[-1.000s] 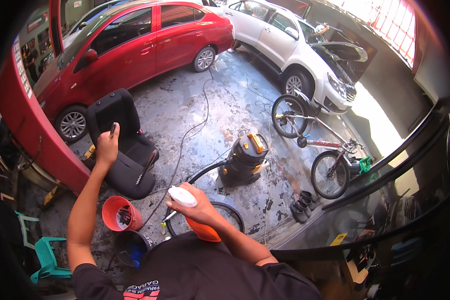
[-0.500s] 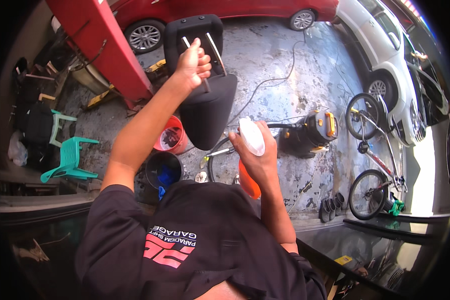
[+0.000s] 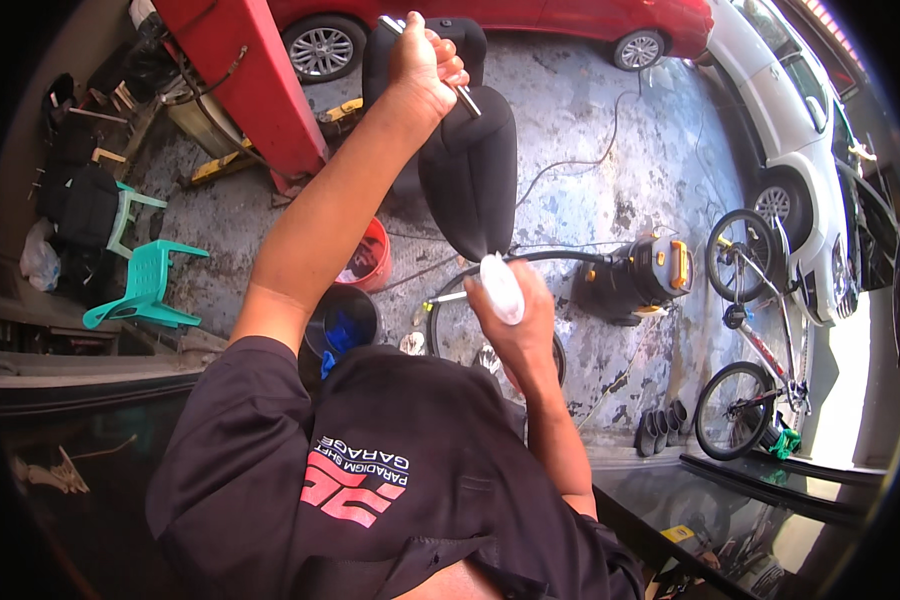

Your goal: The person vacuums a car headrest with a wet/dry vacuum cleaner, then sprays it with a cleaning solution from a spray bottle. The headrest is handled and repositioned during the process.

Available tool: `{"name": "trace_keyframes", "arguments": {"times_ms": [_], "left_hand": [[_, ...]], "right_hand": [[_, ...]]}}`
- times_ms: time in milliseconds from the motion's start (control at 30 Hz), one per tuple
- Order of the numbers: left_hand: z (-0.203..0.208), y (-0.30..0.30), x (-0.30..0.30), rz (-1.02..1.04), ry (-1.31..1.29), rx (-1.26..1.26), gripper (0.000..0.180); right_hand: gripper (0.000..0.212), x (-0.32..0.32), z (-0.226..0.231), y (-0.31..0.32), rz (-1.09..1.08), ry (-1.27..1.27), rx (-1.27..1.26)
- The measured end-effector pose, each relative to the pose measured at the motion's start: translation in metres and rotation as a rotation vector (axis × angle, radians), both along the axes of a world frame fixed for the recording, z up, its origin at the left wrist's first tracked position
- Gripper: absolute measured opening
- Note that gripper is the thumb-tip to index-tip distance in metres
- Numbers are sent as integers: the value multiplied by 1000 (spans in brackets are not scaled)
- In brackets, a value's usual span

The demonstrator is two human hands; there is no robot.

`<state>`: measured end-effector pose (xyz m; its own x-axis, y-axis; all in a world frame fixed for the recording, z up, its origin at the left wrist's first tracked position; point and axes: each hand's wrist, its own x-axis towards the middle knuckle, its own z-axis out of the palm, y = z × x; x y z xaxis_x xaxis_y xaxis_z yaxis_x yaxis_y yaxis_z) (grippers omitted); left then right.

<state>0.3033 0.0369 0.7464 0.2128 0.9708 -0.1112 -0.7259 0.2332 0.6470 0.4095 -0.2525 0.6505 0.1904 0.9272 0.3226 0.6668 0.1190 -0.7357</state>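
A rod [image 3: 470, 104] is being gripped in the left hand [image 3: 426, 72], its fingers being folded around the metal and the thumb being laid along it. The rod is being held at a slant over a black seat [image 3: 467, 180], its lower end being set against the cushion in the view, though whether the two are touching cannot fairly be told from above. A white-headed sprayer [image 3: 503, 290] is being clasped in the right hand [image 3: 530, 325], closed around its neck, just beside the near end of the seat; its lower part is being hidden by the hand. On the worn floor [image 3: 595, 130], a red bucket [image 3: 384, 265] is being partly covered by the left forearm, and a blue cloth [image 3: 344, 330] is being held in a black bucket [image 3: 368, 306] near it. To the right, a vacuum [image 3: 642, 285] is being shown between the sprayer and a bicycle [image 3: 766, 352], its hose [image 3: 560, 256] being stretched leftward behind the sprayer.
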Motion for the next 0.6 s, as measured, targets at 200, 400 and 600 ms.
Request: {"name": "trace_keyframes", "arguments": {"times_ms": [200, 400, 600], "left_hand": [[-3, -8, -5, 2, -44, 95, 58], [-33, -43, 1, -16, 3, 195, 58], [-45, -57, -14, -245, 5, 312, 58]], "right_hand": [[25, 4, -18, -12, -34, 160, -143], [30, -9, 47, 36, -97, 176, -173], [26, 29, 51, 86, -22, 323, -115]]}}
